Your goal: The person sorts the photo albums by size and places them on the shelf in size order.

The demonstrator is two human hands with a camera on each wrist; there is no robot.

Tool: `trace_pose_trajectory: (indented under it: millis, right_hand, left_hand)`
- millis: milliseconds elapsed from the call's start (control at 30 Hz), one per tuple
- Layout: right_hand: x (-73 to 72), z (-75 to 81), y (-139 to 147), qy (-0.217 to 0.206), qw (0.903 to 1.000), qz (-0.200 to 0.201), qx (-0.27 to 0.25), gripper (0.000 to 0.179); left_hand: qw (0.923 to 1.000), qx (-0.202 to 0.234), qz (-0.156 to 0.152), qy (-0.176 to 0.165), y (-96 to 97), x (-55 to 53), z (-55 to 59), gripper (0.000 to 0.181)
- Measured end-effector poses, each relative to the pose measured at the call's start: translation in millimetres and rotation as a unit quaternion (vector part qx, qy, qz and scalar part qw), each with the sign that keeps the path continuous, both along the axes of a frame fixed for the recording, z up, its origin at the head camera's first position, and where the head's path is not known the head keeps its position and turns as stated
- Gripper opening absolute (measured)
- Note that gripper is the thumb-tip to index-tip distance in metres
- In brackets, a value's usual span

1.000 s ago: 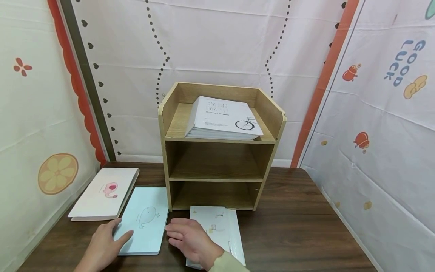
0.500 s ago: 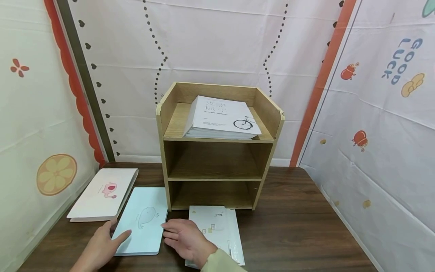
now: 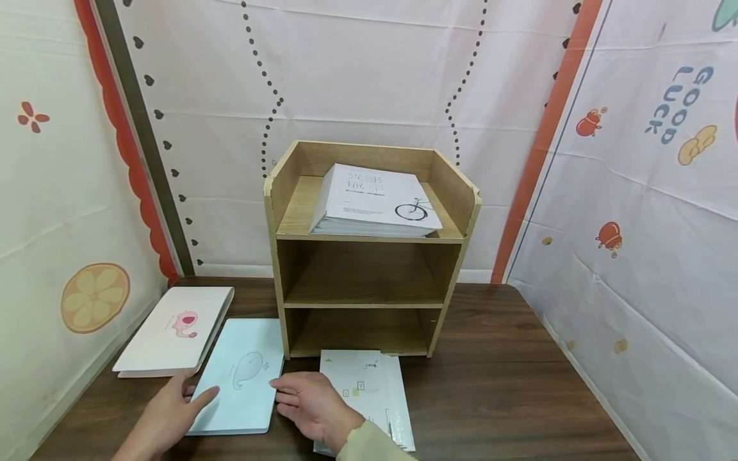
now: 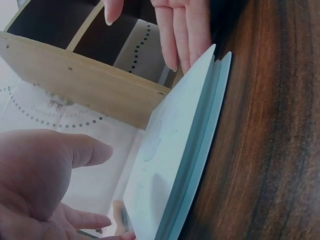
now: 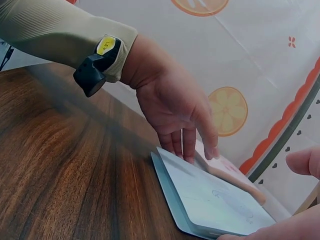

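Observation:
A light blue notebook [image 3: 245, 403] with a whale drawing lies on the table, left of the wooden shelf's front corner. My left hand [image 3: 164, 413] is at its left edge, thumb stretched out over the cover and fingers along the side. At the opposite edge is my right hand [image 3: 317, 406], palm sideways, its straight fingertips right at the notebook's side. In the left wrist view the notebook's covers [image 4: 172, 150] stand slightly apart along the near edge. The right wrist view shows the left fingers [image 5: 189, 145] behind the notebook, partly hidden.
A wooden shelf [image 3: 369, 306] stands at the back, with a thick white book [image 3: 375, 198] on top. White booklets [image 3: 363, 384] lie before it, partly under my right hand. A white notebook with a pink elephant [image 3: 173, 333] lies at the left, beside the printed cloth wall [image 3: 46, 211].
My right hand has shifted slightly left, up to the blue notebook's right edge. My left hand has drawn slightly left at the other edge. The head view has turned a little.

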State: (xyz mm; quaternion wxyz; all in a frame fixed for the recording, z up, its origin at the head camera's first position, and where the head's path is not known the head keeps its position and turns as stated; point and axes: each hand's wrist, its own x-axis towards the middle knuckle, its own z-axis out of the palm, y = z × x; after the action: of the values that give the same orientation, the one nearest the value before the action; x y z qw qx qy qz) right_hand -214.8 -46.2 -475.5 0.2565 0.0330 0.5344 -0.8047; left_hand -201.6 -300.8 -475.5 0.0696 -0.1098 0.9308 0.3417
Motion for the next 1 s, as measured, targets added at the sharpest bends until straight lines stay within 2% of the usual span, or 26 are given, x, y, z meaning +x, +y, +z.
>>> trace_pose_trajectory:
  millis: [133, 333, 533, 667, 800, 1000]
  right_hand:
    - [0.6, -1.6, -1, 0.002, 1.0000, 0.001, 0.001, 0.043]
    - [1.4, -3.3, -3, 0.001, 1.0000, -0.006, 0.003, 0.041]
    - [2.2, -3.8, -5, -0.002, 0.9999, -0.016, 0.002, 0.038]
    - [2.0, -4.8, -6, 0.013, 0.9997, -0.022, -0.003, 0.033]
    - [1.6, -5.7, -6, 0.032, 0.9990, -0.029, -0.009, 0.028]
    - [0.5, -6.2, -8, 0.037, 0.9985, -0.037, -0.015, 0.022]
  left_hand:
    - [0.9999, 0.008, 0.008, 0.002, -5.3, -0.9, -1.7, 0.096]
    - [0.9983, 0.052, 0.026, -0.007, -12.9, -3.8, -5.5, 0.098]
    - [0.9939, 0.097, 0.048, -0.019, -16.0, -7.0, -8.9, 0.095]
    - [0.9901, 0.124, 0.061, -0.021, -17.0, -8.2, -11.1, 0.088]
    - [0.9869, 0.148, 0.063, -0.016, -16.9, -9.3, -13.8, 0.083]
    - [0.9858, 0.157, 0.060, 0.006, -18.8, -11.1, -15.7, 0.081]
